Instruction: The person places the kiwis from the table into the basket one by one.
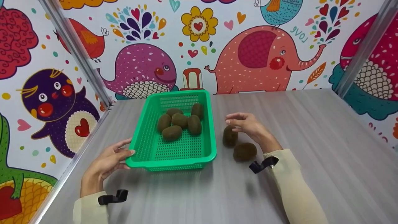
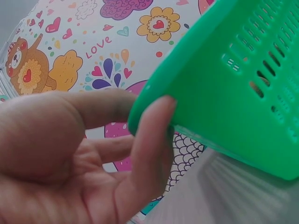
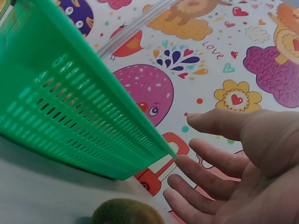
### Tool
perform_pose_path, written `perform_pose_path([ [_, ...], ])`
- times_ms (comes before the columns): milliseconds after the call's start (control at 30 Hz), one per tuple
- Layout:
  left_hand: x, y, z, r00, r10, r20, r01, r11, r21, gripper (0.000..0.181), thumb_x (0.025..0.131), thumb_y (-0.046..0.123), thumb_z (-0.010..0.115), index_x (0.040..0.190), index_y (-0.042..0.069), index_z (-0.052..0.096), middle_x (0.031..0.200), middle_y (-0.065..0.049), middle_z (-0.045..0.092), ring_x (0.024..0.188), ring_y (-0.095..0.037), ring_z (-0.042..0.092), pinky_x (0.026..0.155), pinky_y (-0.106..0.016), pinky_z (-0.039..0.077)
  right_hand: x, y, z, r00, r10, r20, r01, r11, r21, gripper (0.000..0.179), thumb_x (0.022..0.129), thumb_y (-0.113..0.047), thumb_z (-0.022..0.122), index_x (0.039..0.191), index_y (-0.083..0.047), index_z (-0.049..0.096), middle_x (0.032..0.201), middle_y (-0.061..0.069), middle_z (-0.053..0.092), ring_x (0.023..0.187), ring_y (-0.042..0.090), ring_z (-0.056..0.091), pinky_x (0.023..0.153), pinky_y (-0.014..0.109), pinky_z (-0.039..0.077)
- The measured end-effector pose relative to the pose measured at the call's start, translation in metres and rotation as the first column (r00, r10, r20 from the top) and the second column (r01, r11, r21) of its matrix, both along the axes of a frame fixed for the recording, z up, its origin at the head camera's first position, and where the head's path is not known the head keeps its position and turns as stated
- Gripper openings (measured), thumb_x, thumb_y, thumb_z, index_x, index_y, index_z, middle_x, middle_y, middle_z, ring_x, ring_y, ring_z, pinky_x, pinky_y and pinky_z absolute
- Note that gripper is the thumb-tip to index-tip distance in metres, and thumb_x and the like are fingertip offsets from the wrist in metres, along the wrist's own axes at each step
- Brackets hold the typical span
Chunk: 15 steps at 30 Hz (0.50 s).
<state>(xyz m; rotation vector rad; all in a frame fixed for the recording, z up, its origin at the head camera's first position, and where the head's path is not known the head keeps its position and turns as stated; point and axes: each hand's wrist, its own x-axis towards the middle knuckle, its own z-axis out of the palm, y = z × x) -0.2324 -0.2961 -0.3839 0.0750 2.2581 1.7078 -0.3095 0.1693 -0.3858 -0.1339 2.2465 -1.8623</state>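
Observation:
A green plastic basket (image 1: 174, 163) with slotted walls stands on the table, several brown kiwis (image 1: 172, 133) lying inside it. My left hand (image 1: 107, 160) pinches the rim at the basket's near left corner; in the left wrist view, thumb and fingers lie on both sides of that green rim (image 2: 154, 84). Right of the basket are two more kiwis, one upright (image 1: 230, 138) and one lying nearer me (image 1: 245, 152). My right hand (image 1: 248, 124) is just above the farther one, holding nothing, its fingers loosely extended in the right wrist view, where part of a kiwi (image 3: 126, 212) shows below.
The grey wood-grain table (image 1: 326, 149) reaches back to a wall panel (image 1: 199, 56) printed with cartoon animals. Metal frame posts (image 1: 79, 53) stand at the left and right corners. A black strap (image 1: 113, 197) sits on each sleeve.

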Motion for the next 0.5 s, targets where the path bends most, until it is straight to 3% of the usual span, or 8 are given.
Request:
perform_pose_path([
  [200, 0.0, 0.0, 0.001, 1.0, -0.013, -0.008, 0.013, 1.0, 0.005, 0.073, 0.102, 0.018, 0.058, 0.159, 0.0, 0.016, 0.113, -0.005, 0.065, 0.086, -0.011, 0.069, 0.07, -0.031, 0.062, -0.004, -0.001, -0.005, 0.999, -0.045, 0.012, 0.045, 0.999, -0.005, 0.042, 0.094, -0.025, 0.071, 0.13, -0.004, 0.063, 0.131, 0.012, 0.062, 0.122, 0.03, 0.06, 0.102, 0.035, 0.054],
  [500, 0.001, -0.001, 0.001, 1.0, -0.012, -0.012, 0.012, 1.0, -0.008, 0.073, 0.102, 0.018, 0.057, 0.159, -0.001, 0.015, 0.115, -0.007, 0.063, 0.086, -0.01, 0.069, 0.07, -0.031, 0.062, -0.007, 0.006, -0.012, 0.997, -0.079, 0.017, 0.079, 0.997, 0.006, 0.039, 0.097, -0.021, 0.067, 0.133, -0.006, 0.061, 0.139, 0.016, 0.059, 0.123, 0.028, 0.061, 0.105, 0.036, 0.053],
])
